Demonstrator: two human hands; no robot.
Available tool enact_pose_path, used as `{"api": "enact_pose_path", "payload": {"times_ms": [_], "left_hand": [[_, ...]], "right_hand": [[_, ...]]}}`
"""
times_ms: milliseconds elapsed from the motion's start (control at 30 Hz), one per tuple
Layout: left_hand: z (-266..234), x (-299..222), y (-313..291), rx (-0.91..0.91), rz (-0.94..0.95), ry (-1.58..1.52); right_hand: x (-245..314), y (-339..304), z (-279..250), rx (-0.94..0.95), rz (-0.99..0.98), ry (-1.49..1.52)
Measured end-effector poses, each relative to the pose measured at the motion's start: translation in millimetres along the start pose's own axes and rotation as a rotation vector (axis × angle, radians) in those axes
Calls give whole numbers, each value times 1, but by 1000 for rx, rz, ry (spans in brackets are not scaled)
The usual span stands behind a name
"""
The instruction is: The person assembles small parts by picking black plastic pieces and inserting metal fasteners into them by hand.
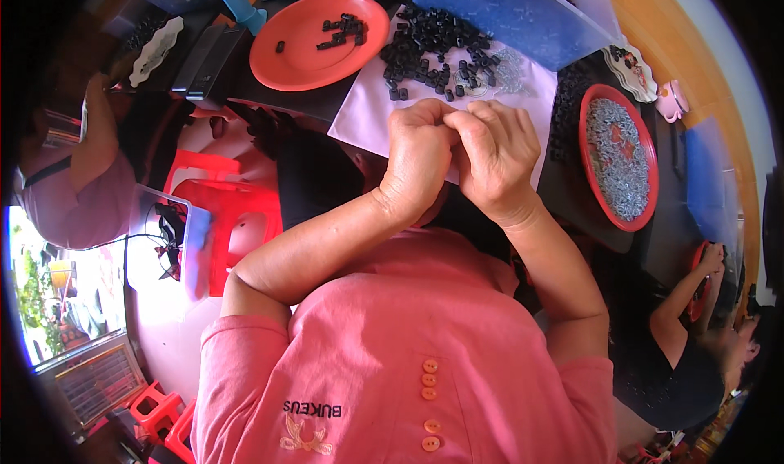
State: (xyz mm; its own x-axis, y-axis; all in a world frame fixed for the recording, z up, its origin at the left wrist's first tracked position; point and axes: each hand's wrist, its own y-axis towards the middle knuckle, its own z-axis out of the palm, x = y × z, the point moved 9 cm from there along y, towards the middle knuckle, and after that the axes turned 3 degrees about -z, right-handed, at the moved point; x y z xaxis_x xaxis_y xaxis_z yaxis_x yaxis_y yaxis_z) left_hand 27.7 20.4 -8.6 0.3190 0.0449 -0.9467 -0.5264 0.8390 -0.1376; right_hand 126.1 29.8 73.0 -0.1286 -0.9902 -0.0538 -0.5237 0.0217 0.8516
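Note:
My left hand [418,155] and my right hand [496,158] meet over the near part of a pale pink cloth [363,121]. Both are closed, fingertips pinched together and touching. Whatever sits between them is hidden by the fingers. Just beyond lies a loose heap of small black cylindrical parts [433,47], some scattered toward my hands. Beside the heap, on its right, is a small spread of thin silvery pieces [510,72]. An orange-red plate [282,68] at the far left carries several more black parts.
A translucent blue bin [514,23] stands behind the cloth. On the right, a red tray [636,221] is full of small metal pieces, near a pink cup [672,101]. A blue fan [241,6] stands far left. Other people sit at both sides; red stools [155,407] are lower left.

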Motion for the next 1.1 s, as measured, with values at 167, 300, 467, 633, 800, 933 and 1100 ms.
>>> {"api": "enact_pose_path", "payload": {"times_ms": [167, 300, 467, 633, 800, 933, 1100], "left_hand": [[0, 6, 5, 8, -7, -19], [5, -9, 4, 60, 32, 110], [7, -2, 9, 84, -7, 63], [7, -9, 9, 85, 48, 95], [7, -9, 7, 91, 50, 24], [7, -17, 7, 124, 138, 137], [6, -11, 1, 4, 90, -10]], "right_hand": [[1, 1, -1, 80, 51, 56], [-14, 4, -10, 22, 65, 98], [-26, 2, -13, -56, 79, 98], [-29, 0, -10, -53, 86, 139], [-27, 1, -9, -32, 72, 134], [-23, 3, -9, -23, 48, 134], [-9, 12, -8, 11, 75, 135]]}}
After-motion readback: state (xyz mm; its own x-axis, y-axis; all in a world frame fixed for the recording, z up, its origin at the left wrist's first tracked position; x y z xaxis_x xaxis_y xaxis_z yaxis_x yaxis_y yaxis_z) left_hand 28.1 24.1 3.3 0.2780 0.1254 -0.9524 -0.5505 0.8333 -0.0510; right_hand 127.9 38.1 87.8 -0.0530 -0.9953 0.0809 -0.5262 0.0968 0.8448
